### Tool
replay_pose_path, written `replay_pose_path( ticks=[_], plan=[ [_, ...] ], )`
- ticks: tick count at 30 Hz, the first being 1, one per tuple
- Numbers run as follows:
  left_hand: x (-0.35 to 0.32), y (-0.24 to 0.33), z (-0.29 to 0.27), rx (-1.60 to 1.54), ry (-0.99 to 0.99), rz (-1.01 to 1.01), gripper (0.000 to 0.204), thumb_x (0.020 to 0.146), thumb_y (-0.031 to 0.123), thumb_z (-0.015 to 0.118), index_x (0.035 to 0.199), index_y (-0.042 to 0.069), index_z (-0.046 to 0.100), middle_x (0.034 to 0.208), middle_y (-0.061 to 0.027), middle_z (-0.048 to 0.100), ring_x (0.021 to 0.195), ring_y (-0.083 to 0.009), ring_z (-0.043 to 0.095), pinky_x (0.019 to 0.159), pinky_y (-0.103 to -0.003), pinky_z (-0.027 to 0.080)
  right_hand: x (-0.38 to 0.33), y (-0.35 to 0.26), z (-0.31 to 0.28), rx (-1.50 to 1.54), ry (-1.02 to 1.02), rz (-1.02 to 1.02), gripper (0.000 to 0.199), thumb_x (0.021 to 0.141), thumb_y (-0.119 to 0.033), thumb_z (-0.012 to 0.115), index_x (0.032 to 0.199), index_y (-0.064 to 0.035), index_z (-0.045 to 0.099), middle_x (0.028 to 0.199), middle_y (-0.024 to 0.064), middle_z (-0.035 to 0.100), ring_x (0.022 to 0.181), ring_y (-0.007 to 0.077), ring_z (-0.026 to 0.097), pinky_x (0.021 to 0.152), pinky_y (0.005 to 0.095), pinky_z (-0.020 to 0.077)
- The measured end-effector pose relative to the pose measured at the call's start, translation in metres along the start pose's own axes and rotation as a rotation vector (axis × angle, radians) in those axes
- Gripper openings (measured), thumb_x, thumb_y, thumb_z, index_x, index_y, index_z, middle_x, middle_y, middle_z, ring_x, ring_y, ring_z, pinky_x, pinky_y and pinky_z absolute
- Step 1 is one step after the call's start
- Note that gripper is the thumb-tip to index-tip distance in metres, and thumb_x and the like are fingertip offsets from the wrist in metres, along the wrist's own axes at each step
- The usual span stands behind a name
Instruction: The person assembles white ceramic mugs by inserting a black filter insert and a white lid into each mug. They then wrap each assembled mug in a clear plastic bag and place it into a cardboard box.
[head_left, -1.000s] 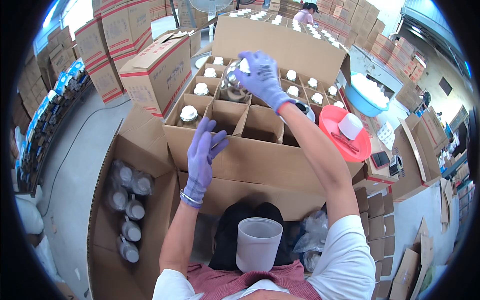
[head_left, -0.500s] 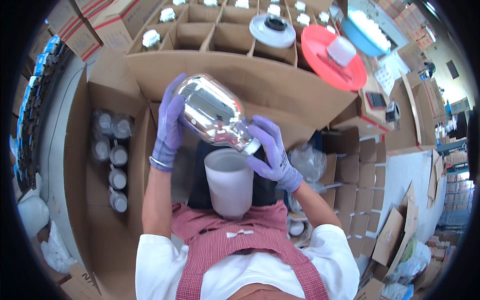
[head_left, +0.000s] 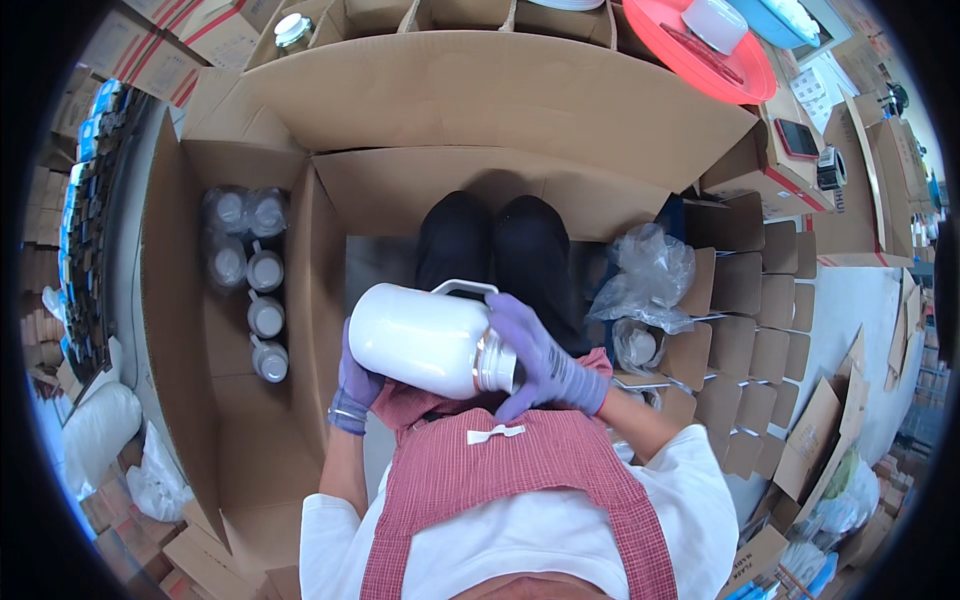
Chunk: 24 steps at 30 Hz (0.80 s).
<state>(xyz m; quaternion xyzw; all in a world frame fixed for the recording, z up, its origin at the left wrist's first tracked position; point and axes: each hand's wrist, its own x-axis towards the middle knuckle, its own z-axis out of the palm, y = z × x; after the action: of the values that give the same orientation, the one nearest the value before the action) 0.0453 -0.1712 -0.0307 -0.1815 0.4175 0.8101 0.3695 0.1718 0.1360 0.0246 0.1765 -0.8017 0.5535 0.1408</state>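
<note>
A white plastic jug (head_left: 415, 340) with a handle lies sideways above my lap and my red checked apron. A silvery neck (head_left: 492, 362) shows at its right end. My left hand (head_left: 352, 385), in a purple glove, cups the jug's base from below on the left. My right hand (head_left: 545, 360), also gloved, wraps around the mouth end and covers part of the silvery neck.
An open carton (head_left: 175, 300) on my left holds several capped jugs (head_left: 262, 305). A large cardboard box (head_left: 480, 100) stands in front of me, with a red tray (head_left: 715, 50) beyond it. Crumpled plastic bags (head_left: 650, 270) and cardboard dividers (head_left: 760, 320) lie at my right.
My right hand lifted a silvery flask out of the divided box and brought it down to my lap. It now sits inside the white jug, which has tipped onto its side.
</note>
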Motion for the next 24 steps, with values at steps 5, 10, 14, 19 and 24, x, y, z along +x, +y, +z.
replay_pose_path(
  ticks=[5, 10, 14, 19, 24],
  plan=[
    [0.015, 0.026, 0.023, 0.775, -0.426, 0.136, 0.068, 0.091, 0.016, 0.071, 0.15, 0.007, 0.038, 0.148, -0.0112, 0.049, 0.133, -0.0232, 0.05, 0.113, -0.039, 0.041, 0.09, -0.038, -0.041, 0.083, -0.089, -0.159, 0.096, 0.071, -0.027, 0.088, 0.148, -0.0023, 0.037, 0.141, 0.0203, 0.046, 0.13, 0.0367, 0.048, 0.108, 0.0424, 0.0414],
    [0.023, 0.018, 0.072, 0.747, -0.55, 0.107, 0.08, 0.083, 0.015, 0.08, 0.15, 0.008, 0.039, 0.149, -0.0098, 0.048, 0.136, -0.0217, 0.047, 0.116, -0.037, 0.036, 0.124, -0.06, -0.052, 0.083, -0.044, -0.115, 0.084, 0.074, -0.024, 0.086, 0.144, -0.0024, 0.046, 0.129, 0.0156, 0.057, 0.119, 0.0332, 0.057, 0.104, 0.0408, 0.0447],
    [0.03, 0.003, 0.112, 1.011, -0.505, 0.495, 0.089, 0.081, 0.022, 0.082, 0.154, 0.008, 0.032, 0.154, -0.0101, 0.042, 0.14, -0.0225, 0.042, 0.119, -0.037, 0.031, 0.135, -0.068, -0.055, -0.018, 0.099, -0.066, 0.081, 0.073, -0.023, 0.084, 0.143, -0.0039, 0.047, 0.126, 0.0149, 0.059, 0.117, 0.0335, 0.058, 0.102, 0.0409, 0.0456],
    [0.038, -0.014, 0.115, 1.144, -0.355, 0.726, 0.085, 0.086, 0.025, 0.076, 0.155, 0.008, 0.029, 0.154, -0.0112, 0.04, 0.142, -0.0237, 0.039, 0.119, -0.037, 0.029, 0.145, -0.073, -0.056, -0.145, 0.231, -0.083, 0.074, 0.067, -0.022, 0.085, 0.131, -0.0006, 0.057, 0.119, 0.0147, 0.064, 0.112, 0.0318, 0.062, 0.096, 0.0403, 0.0499],
    [0.06, 0.013, 0.072, 0.793, -0.428, 0.433, 0.071, 0.091, 0.022, 0.069, 0.152, 0.007, 0.035, 0.15, -0.0114, 0.047, 0.135, -0.0243, 0.046, 0.114, -0.037, 0.036, 0.131, -0.062, -0.054, -0.161, 0.341, -0.265, 0.07, 0.066, -0.024, 0.084, 0.127, 0.0018, 0.059, 0.121, 0.0184, 0.06, 0.114, 0.0396, 0.059, 0.099, 0.0478, 0.0482]
  ],
)
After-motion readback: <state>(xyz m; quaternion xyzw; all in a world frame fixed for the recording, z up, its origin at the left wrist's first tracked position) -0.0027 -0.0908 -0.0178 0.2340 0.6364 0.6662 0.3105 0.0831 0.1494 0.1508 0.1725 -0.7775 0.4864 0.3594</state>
